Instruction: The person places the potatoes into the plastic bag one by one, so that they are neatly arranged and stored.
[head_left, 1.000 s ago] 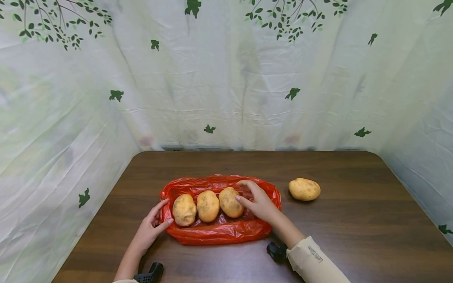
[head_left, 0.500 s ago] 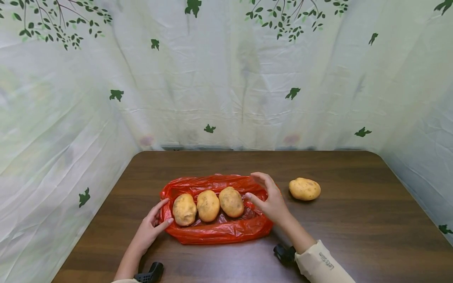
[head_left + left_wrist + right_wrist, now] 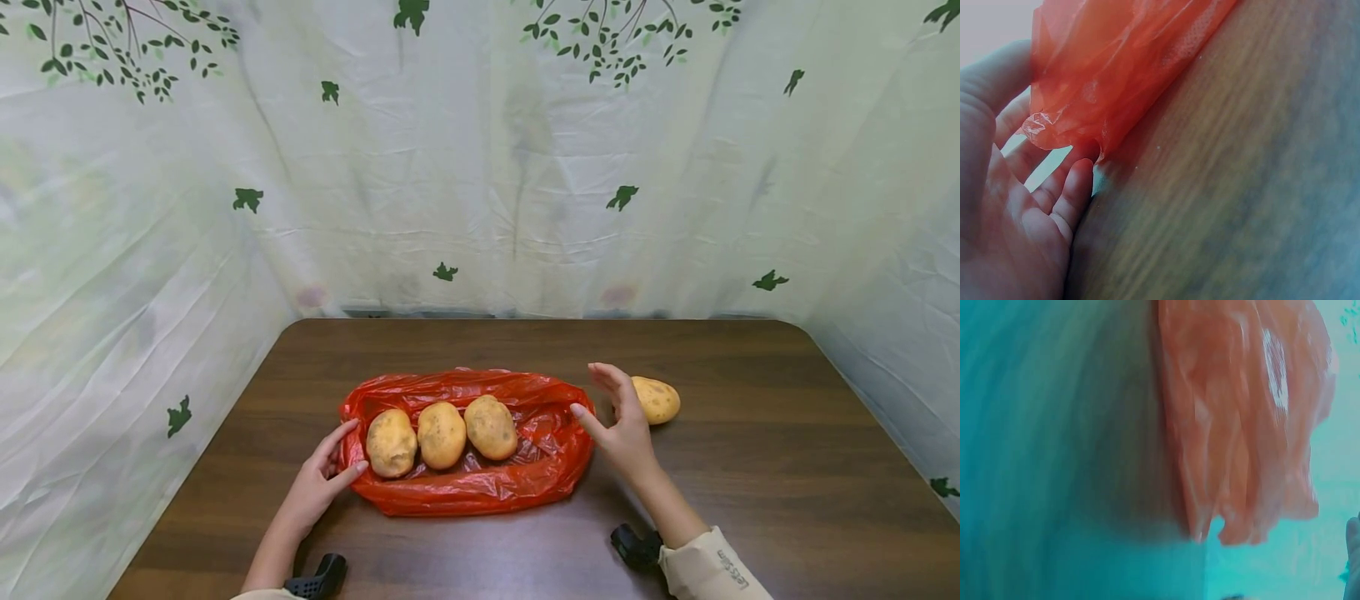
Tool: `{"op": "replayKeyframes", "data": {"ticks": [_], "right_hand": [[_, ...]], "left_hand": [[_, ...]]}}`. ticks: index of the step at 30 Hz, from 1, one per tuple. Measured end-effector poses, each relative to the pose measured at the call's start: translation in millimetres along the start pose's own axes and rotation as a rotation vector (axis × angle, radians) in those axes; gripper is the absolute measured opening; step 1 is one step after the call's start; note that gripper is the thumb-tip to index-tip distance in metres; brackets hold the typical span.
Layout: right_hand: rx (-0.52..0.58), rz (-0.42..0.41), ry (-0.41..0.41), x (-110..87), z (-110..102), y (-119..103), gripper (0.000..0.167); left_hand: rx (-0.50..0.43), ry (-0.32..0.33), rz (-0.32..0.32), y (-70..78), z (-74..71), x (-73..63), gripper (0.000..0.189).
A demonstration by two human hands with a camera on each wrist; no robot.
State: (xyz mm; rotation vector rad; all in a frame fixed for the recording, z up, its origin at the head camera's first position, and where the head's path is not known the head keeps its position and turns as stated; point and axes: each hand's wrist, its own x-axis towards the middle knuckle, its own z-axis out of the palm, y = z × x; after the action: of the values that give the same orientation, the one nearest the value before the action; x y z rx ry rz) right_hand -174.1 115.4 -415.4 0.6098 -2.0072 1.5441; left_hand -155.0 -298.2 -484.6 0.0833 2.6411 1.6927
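Note:
A red plastic bag point(image 3: 480, 500) lies spread on the table with its mouth rolled open. Inside sit a left potato point(image 3: 391, 443), a middle potato point(image 3: 441, 435) and a right potato point(image 3: 491, 427), side by side. My left hand point(image 3: 313, 485) rests at the bag's left end, thumb and fingers spread against its rim. Part of its fingers is hidden behind the plastic in the left wrist view. My right hand point(image 3: 624, 423) hovers just off the bag's right end, thumb and fingers apart and holding nothing. Partly behind it lies another potato point(image 3: 657, 401) on the table.
The brown wooden table point(image 3: 750, 467) reaches back to a pale curtain point(image 3: 480, 167) printed with green leaves, which also hangs along both sides. Each wrist wears a black camera, one on the left point(image 3: 324, 577) and one on the right point(image 3: 634, 547).
My right hand has moved from beside the right potato in the bag, rightward past the bag's rim toward the potato on the table. My left hand and the bagged potatoes keep their places.

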Motion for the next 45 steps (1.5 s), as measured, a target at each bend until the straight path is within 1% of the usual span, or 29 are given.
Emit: {"op": "replayKeyframes", "data": {"ticks": [4, 11, 14, 18, 21, 23, 25, 30, 34, 37, 40, 41, 44, 45], "right_hand": [[-0.034, 0.001, 0.047, -1.9, -11.3, 5.2, 0.056], [-0.093, -0.029, 0.158, -6.7, -29.2, 19.6, 0.056], [-0.104, 0.005, 0.197, -9.0, -36.3, 26.4, 0.056], [-0.13, 0.075, 0.256, -12.7, -45.0, 35.8, 0.055], [-0.147, 0.121, 0.296, -15.0, -50.4, 43.7, 0.055], [-0.146, 0.154, 0.309, -16.6, -53.6, 50.7, 0.056], [-0.142, 0.196, 0.31, -18.3, -56.6, 60.5, 0.057], [-0.151, 0.303, 0.282, -22.9, -60.6, 81.7, 0.062], [-0.155, 0.36, 0.256, -24.6, -60.6, 86.9, 0.064], [-0.165, 0.421, 0.222, -25.3, -61.1, 88.3, 0.066], [-0.181, 0.468, 0.181, -26.1, -61.8, 90.1, 0.069], [-0.188, 0.476, 0.171, -26.4, -62.1, 91.2, 0.07], [-0.21, 0.476, 0.155, -27.4, -62.7, 94.8, 0.071], [-0.217, 0.475, 0.153, -27.6, -62.9, 96.0, 0.071]], "left_hand": [[0.006, 0.003, -0.004, 0.5, -0.3, -0.3, 0.063], [0.001, -0.004, -0.006, 4.6, 0.2, -2.6, 0.063], [-0.003, -0.002, -0.003, 5.1, 0.1, -2.9, 0.062], [-0.003, 0.001, -0.005, 4.7, 0.4, -3.3, 0.062], [-0.018, -0.004, -0.002, 4.9, 0.5, -3.1, 0.062], [-0.033, -0.005, 0.002, 5.7, 0.4, -2.8, 0.062], [-0.045, -0.006, 0.01, 6.3, 0.2, -2.1, 0.061], [-0.038, 0.0, 0.015, 6.1, 0.2, -1.7, 0.061], [-0.036, 0.003, 0.02, 4.5, 0.3, -1.7, 0.061], [-0.032, 0.005, 0.024, 16.5, 0.9, -5.4, 0.06], [-0.029, 0.006, 0.022, 16.5, 1.0, -5.3, 0.06], [-0.026, 0.007, 0.023, 15.8, 1.1, -5.2, 0.06], [-0.028, 0.007, 0.021, 3.3, 1.1, -1.5, 0.062], [-0.026, 0.009, 0.02, 3.8, 1.4, -1.7, 0.062]]}}
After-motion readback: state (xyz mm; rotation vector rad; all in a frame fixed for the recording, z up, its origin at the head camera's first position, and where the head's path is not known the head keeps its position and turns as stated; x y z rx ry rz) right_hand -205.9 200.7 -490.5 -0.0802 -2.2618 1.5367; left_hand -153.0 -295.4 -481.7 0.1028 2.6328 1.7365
